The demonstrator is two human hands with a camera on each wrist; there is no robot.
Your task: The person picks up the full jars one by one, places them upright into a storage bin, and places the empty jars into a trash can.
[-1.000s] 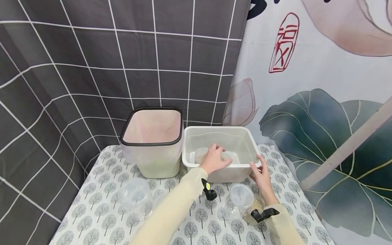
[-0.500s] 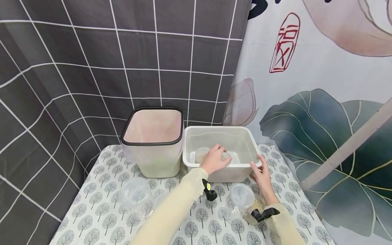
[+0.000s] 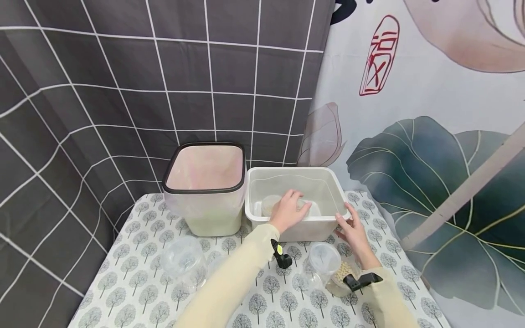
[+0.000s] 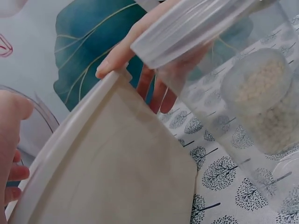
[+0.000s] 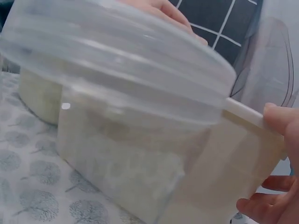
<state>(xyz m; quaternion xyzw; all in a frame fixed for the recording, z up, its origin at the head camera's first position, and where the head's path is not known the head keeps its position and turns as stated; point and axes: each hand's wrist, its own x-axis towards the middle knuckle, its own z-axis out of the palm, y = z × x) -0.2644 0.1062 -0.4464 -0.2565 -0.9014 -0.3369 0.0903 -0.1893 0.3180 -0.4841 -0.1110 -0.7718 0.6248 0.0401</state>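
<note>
My left hand reaches over the front rim into a white plastic bin. Its fingers and thumb curve around a clear round jar low inside, partly hidden by the hand. Beside it in the bin sits another clear round jar. My right hand grips the bin's front right corner, thumb on the rim and fingers along the outer wall. In the right wrist view its thumb rests at the rim, with curled fingertips below. The left wrist view shows only part of the left hand.
A clear lidded jar stands in front of the bin, beside a jar of pale beans. More clear containers stand left of my left forearm. A taller pink and green bin with a black rim adjoins the white bin's left side.
The left thumb has risen slightly inside the bin. My right wrist and forearm have shifted a little to the right, with the hand still on the bin's corner.
</note>
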